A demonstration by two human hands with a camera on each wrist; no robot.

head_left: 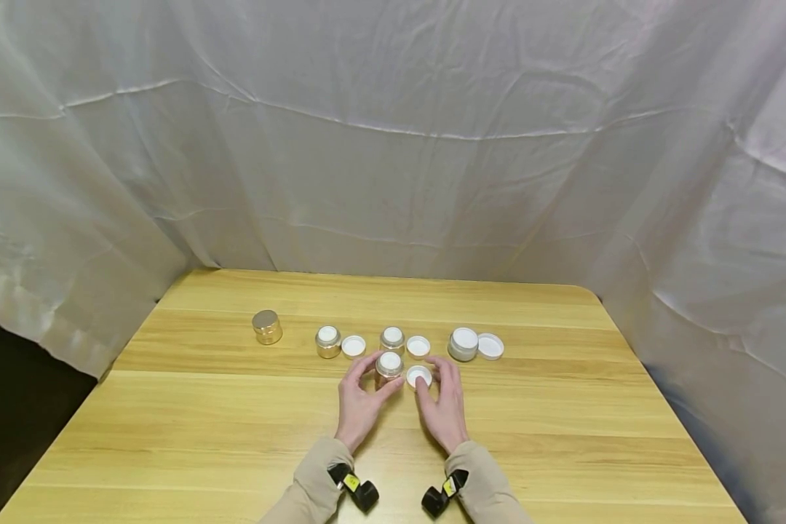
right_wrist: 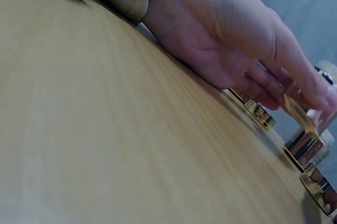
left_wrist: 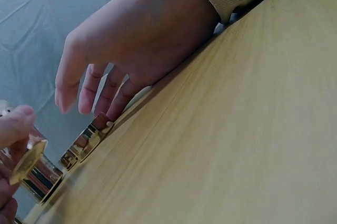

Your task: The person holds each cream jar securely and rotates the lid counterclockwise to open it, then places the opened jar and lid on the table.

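Observation:
My left hand [head_left: 360, 407] grips a small clear jar [head_left: 389, 371] with a white top between thumb and fingers. The right wrist view shows the left hand [right_wrist: 226, 39] holding it lifted and tilted, its gold base [right_wrist: 300, 114] facing the camera. Beside it, a round lid [head_left: 414, 372] lies with its white inside up. My right hand [head_left: 444, 411] hovers at this lid, the thumb over its edge. From the left wrist view, the right hand [left_wrist: 142, 34] has loosely bent fingers beside a gold lid [left_wrist: 93, 138] on the table; contact is hard to tell.
Behind my hands stand a gold-based jar [head_left: 328, 343] with its lid [head_left: 354, 347], another jar [head_left: 391, 339] with its lid [head_left: 418, 346], and a wider pale jar [head_left: 463, 345] with its lid [head_left: 490, 346]. A closed gold jar [head_left: 266, 327] stands far left on the wooden table [head_left: 203, 422].

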